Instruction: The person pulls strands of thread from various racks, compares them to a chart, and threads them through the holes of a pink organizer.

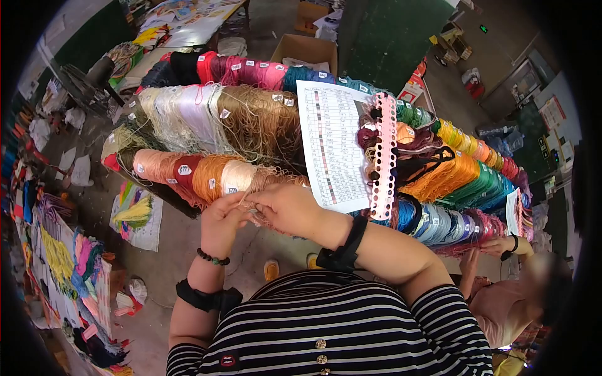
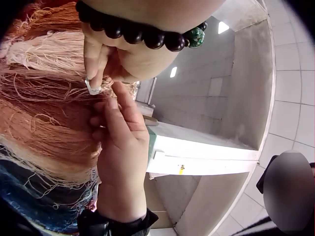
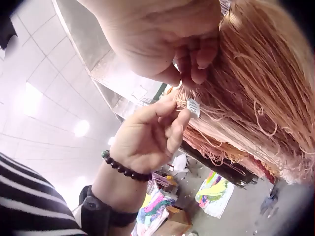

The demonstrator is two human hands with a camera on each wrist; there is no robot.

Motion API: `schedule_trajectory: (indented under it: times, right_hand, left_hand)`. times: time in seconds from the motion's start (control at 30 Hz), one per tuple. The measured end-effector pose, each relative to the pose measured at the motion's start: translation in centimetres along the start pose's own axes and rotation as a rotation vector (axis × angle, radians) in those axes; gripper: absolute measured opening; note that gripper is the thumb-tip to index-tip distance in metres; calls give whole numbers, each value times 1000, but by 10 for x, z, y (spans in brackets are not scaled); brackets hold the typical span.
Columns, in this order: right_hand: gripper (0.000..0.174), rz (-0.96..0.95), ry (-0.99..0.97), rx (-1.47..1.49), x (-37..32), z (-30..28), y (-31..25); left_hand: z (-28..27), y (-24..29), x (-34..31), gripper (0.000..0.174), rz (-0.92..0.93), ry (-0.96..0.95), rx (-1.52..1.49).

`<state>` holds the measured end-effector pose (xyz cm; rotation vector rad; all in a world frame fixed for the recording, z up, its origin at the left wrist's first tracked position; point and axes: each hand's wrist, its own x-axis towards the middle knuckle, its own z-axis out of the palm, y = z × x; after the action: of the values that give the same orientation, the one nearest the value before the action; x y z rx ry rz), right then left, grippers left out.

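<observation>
Long skeins of dusty pink thread (image 3: 256, 83) hang from the rack, with a small white paper tag (image 3: 193, 108) at their near end. My left hand (image 1: 221, 216) pinches strands beside that tag, thumb against fingertips. Close against it, my right hand (image 1: 282, 208) has its fingers curled on the same strands. In the left wrist view the left hand (image 2: 130, 56) is above the right hand (image 2: 123, 142), and the tag (image 2: 92, 87) shows at the left fingertips. The right palm (image 3: 162, 34) partly hides its own grip in the right wrist view.
A printed chart (image 1: 335, 144) and a pink card with holes (image 1: 384, 156) lie on the thread rack, right of my hands. Cream, orange and dark red skeins (image 1: 184, 169) are to the left. Another person (image 1: 501, 301) works at the right end. A cardboard box (image 1: 307, 51) stands behind.
</observation>
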<state>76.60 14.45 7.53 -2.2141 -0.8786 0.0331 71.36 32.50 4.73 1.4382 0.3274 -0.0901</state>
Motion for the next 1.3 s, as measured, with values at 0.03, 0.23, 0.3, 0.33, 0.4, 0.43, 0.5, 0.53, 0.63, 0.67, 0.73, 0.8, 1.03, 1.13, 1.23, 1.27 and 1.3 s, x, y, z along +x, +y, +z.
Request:
schedule_trajectory:
  times: [0.03, 0.23, 0.3, 0.33, 0.4, 0.43, 0.5, 0.53, 0.63, 0.67, 0.73, 0.8, 1.03, 1.13, 1.23, 1.27, 1.3]
  right_hand:
    - [24, -13, -26, -53, -1, 0, 1]
    - [21, -129, 68, -150, -2, 3, 2]
    - [21, -290, 165, -146, 4, 1, -2]
    - [21, -369, 212, -143, 5, 1, -3]
    - [22, -320, 98, -262, 3, -1, 0]
    - [23, -297, 40, -323, 2, -2, 2]
    - [27, -289, 6, -335, 0, -2, 7]
    - [30, -286, -11, -339, 0, 0, 9]
    - [29, -258, 77, -194, 1, 4, 14]
    - [29, -223, 136, -140, 2, 2, 16]
    - [28, -155, 249, -32, 6, -4, 17]
    - [27, -37, 223, -22, 3, -15, 12]
    - [28, -336, 134, -284, -2, -11, 11]
    - [22, -300, 70, -283, -3, -9, 19]
    - [15, -271, 95, -208, -2, -5, 24]
    - [13, -267, 113, -189, -2, -4, 24]
    - [12, -262, 112, -181, -2, -4, 25]
  left_hand:
    - [-3, -3, 2, 28, 56, 16, 27]
    - [-6, -10, 4, 29, 160, 65, -11]
    - [-4, -10, 3, 29, 174, 61, 12]
    - [-3, -12, 2, 29, 193, 67, 24]
    - [-2, -12, 2, 29, 233, 74, 49]
    - [-2, -13, 1, 29, 254, 80, 59]
    - [-5, -15, 3, 28, 266, 72, 95]
    - [-8, -17, 6, 28, 254, 59, 121]
    - [-10, -16, 5, 25, 201, 22, 154]
    - [-9, -14, 4, 23, 181, 9, 157]
    - [-6, -14, 2, 20, 164, 7, 157]
    - [1, -17, 0, 16, 222, 19, 190]
    - [22, -35, -3, 13, 429, -320, 607]
    - [17, -26, -6, 14, 483, -162, 573]
    - [8, -11, 11, 13, 511, 153, 568]
    - [11, -3, 12, 13, 471, 161, 674]
    - [15, -4, 14, 12, 503, 177, 713]
